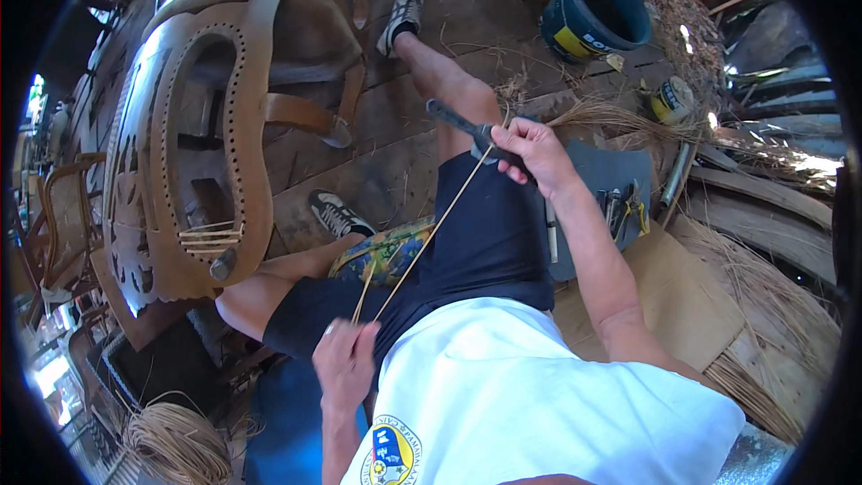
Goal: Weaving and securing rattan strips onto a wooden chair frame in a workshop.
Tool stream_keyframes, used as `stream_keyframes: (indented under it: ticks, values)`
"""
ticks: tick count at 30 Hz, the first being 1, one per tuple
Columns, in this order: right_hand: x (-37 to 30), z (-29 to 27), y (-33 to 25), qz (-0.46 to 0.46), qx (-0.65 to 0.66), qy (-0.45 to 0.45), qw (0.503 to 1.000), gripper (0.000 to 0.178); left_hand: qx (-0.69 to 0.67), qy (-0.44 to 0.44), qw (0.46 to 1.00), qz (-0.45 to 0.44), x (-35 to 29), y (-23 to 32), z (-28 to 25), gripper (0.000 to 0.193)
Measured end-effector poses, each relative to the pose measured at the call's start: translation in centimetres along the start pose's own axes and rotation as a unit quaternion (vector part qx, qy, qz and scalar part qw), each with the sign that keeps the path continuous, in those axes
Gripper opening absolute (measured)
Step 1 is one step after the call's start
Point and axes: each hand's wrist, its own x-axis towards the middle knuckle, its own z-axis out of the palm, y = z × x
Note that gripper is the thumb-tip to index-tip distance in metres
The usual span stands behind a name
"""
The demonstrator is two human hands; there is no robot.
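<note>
My right hand (532, 151) is closed around a dark hand tool (462, 123) over my thigh; its exact kind is hard to make out. A thin pale cane strip (440, 224) passes by that tool and runs taut down to my left hand (346, 361). The fingers of my left hand are closed on the strip near my lap, and a loop of it rises above them. At left stands a carved wooden chair (256, 117) with an oval opening ringed by drilled holes. Several cane strands (212, 238) are strung across the opening's lower end.
A dark bucket (575, 31) and a small can (672, 101) stand at the far right. Pliers (637, 211) and other tools lie on a grey mat (600, 171) beside my right thigh. A coil of cane (175, 445) sits at lower left. Loose fibres (602, 115) litter the planks.
</note>
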Motion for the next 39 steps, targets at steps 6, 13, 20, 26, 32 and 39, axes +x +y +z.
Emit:
stream_keyframes:
  ticks: [6,13,20,26,32,39]
  values:
    - [2.8,-7.1,-4.0,-0.039,-0.037,0.098,0.994,0.030,0.055,0.043,0.982,-0.176,-12.8,-8.8,-7.5,0.022]
    - [-0.2,0.0,-1.0,-0.124,-0.146,0.075,0.979,0.032,-0.111,0.020,0.953,-0.281,-13.0,-6.4,-11.2,0.086]
    - [-3.0,7.2,2.7,-0.143,-0.128,0.048,0.980,0.034,-0.429,-0.066,0.898,-0.071,8.0,3.4,0.7,0.055]
    - [-3.1,8.9,4.4,-0.117,-0.114,0.021,0.986,0.034,-0.204,-0.131,0.963,-0.115,13.2,1.6,7.9,0.031]
    - [-1.4,7.1,2.3,-0.028,-0.002,-0.032,0.999,0.029,-0.113,-0.015,0.993,0.030,10.8,2.3,6.4,0.023]
    - [4.8,-4.2,-2.1,-0.050,0.034,0.031,0.998,0.031,-0.030,-0.033,0.999,-0.018,0.4,-1.4,-1.3,0.012]
